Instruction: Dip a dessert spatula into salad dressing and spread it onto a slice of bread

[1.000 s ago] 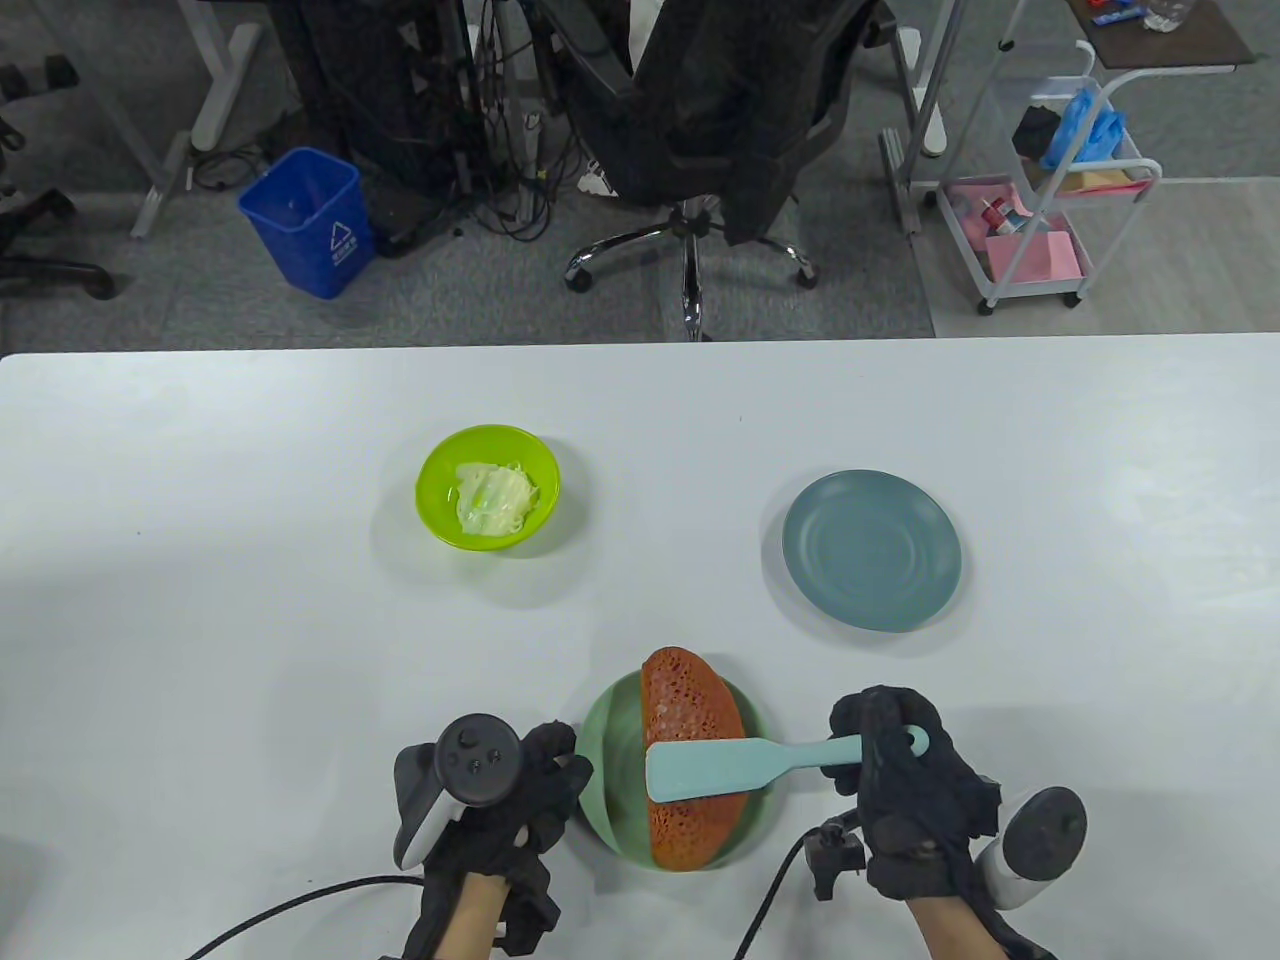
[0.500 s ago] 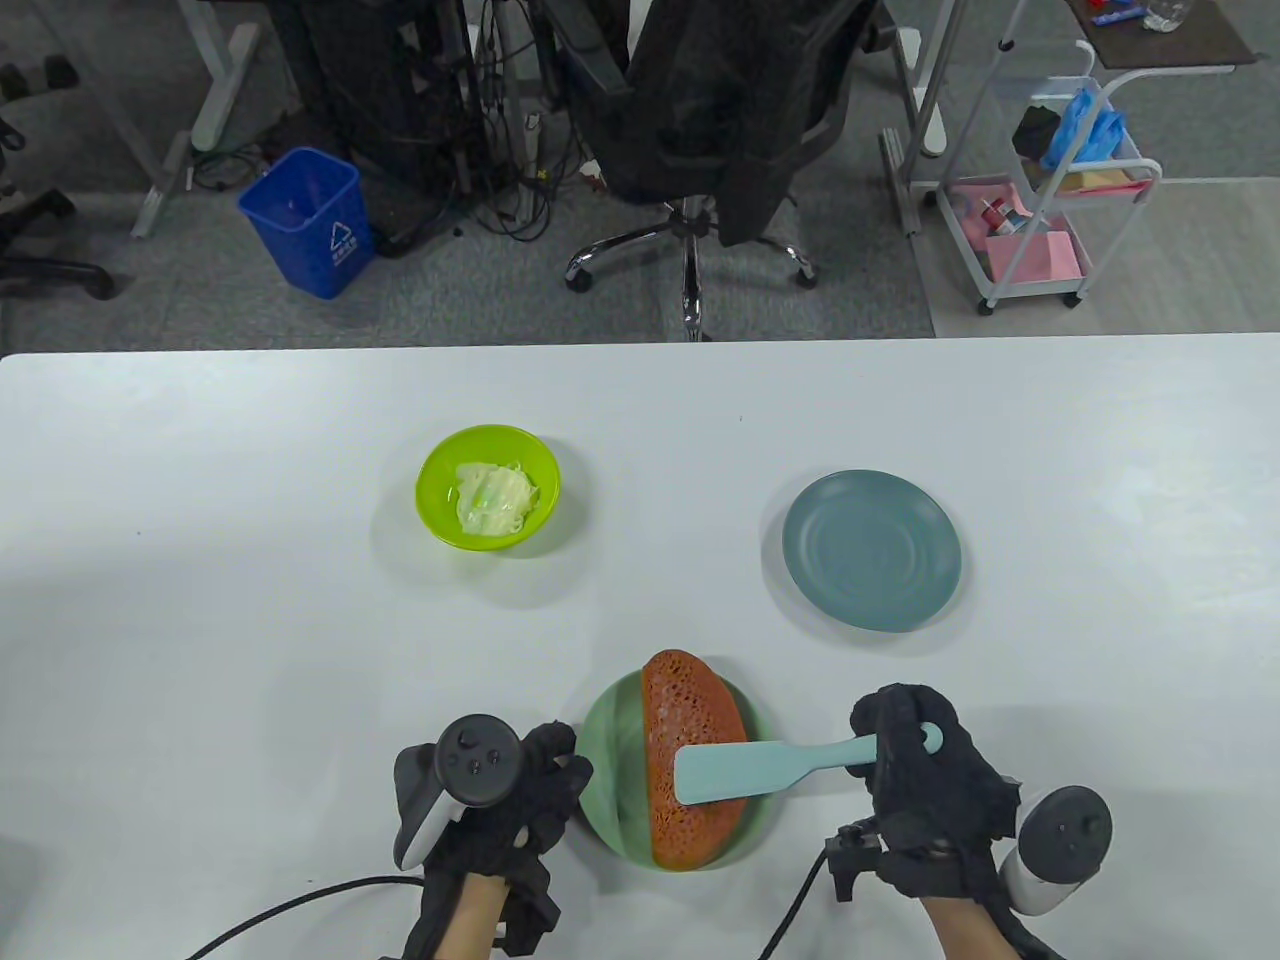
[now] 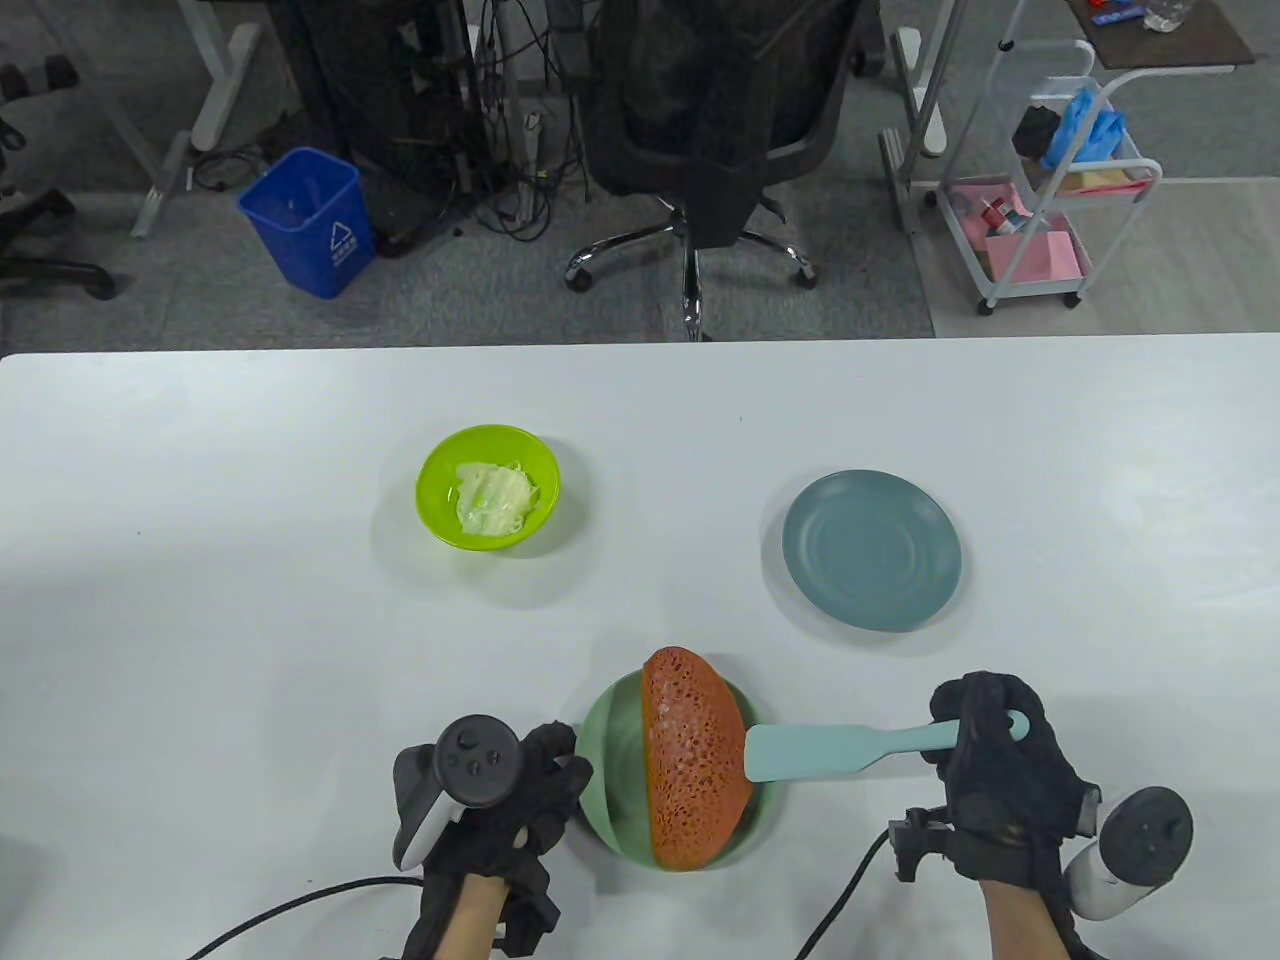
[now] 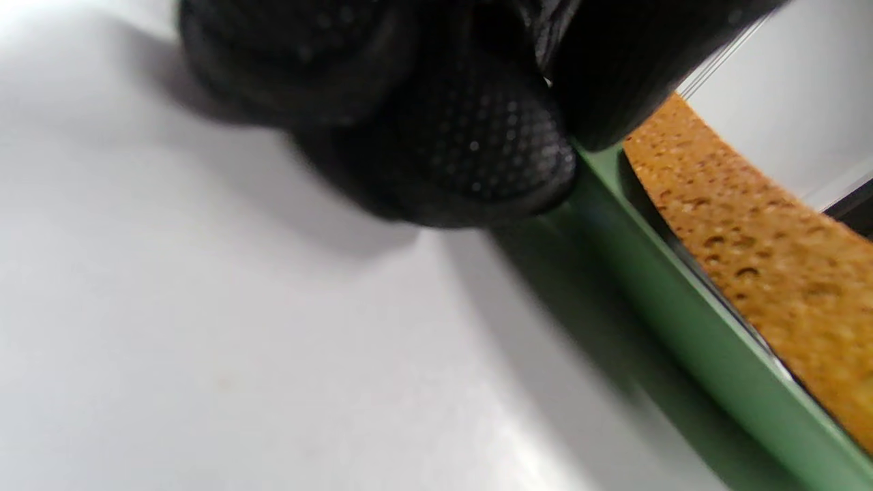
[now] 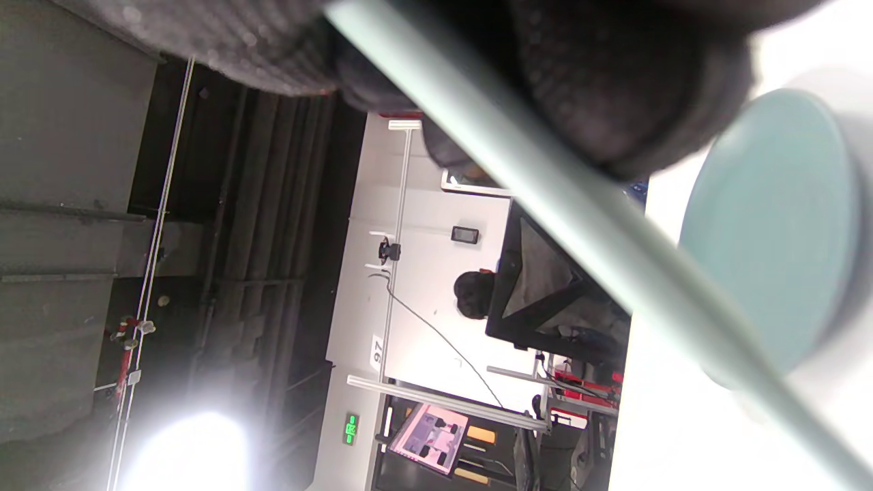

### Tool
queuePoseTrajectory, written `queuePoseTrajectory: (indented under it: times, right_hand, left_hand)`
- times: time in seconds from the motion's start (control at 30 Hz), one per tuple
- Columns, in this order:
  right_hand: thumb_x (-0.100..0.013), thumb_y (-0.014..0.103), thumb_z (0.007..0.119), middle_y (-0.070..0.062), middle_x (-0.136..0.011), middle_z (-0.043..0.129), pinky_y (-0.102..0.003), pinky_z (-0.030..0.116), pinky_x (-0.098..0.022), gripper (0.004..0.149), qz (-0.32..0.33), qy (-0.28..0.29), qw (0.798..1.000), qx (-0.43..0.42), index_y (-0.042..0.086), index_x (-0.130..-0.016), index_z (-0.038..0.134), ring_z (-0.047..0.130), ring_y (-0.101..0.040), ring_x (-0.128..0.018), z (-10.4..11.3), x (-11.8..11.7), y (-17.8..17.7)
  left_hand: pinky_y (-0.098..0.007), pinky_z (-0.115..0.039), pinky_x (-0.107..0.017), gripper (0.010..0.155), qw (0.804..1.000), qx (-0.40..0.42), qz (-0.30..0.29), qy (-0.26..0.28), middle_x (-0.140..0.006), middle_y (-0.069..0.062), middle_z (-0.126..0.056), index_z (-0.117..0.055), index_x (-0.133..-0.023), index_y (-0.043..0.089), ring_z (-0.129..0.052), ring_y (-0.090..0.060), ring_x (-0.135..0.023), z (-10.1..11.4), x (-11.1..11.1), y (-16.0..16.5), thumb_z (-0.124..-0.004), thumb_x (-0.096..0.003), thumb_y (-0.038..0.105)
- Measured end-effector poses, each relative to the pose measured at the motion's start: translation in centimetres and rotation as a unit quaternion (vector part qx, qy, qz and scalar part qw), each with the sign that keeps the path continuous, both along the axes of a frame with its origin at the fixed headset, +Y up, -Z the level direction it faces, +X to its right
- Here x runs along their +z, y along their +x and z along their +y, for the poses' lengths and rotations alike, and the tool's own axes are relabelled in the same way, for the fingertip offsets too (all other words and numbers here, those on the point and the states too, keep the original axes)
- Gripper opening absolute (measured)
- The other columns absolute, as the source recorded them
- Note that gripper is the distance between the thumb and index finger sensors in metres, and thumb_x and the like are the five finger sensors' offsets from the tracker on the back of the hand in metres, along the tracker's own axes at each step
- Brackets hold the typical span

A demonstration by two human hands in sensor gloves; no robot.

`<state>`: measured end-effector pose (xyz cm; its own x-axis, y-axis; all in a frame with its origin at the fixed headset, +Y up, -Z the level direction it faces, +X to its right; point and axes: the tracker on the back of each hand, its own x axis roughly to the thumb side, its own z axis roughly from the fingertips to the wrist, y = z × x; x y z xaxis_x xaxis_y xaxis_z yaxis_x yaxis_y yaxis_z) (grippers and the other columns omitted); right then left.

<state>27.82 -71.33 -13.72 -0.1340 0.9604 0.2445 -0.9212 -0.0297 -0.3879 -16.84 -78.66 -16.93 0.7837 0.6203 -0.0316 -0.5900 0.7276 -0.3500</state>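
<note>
Gloved fingers [image 4: 477, 157] of the left hand touch the green plate [image 4: 682, 320] rim; bread slice [image 4: 771, 252] lies on it
</note>
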Motion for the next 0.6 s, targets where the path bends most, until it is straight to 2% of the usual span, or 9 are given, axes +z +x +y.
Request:
queuePoseTrajectory:
  times: [0.4, 0.6]
  right_hand:
    - [-0.06, 0.047, 0.075, -0.019, -0.064, 0.088, -0.037, 0.085, -0.011, 0.04, 0.01, 0.011, 0.998, -0.067, 0.01, -0.074, 0.08, 0.099, -0.036, -0.025, -1.2, -0.3, -0.3]
    - [-0.06, 0.049, 0.075, -0.02, -0.071, 0.084, -0.039, 0.088, -0.018, 0.043, 0.042, -0.012, 0.994, -0.1, 0.011, -0.079, 0.076, 0.1, -0.039, -0.034, -1.9, -0.7, -0.7]
  left_hand:
    - [-0.029, -0.094, -0.026, 0.056, 1.0, -0.006, -0.009, 0.007, -0.066, 0.004, -0.1, -0.074, -0.104, 0.008, -0.109, -0.012, -0.034, 0.1, 0.1, 0.0, -0.081, -0.0616, 0.043]
    - [-0.035, -0.093, -0.031, 0.059, 0.998, -0.045, -0.021, 0.044, -0.074, -0.004, -0.099, -0.071, -0.108, 0.006, -0.11, -0.02, -0.043, 1.4, 0.7, 0.0, -0.076, -0.0637, 0.045]
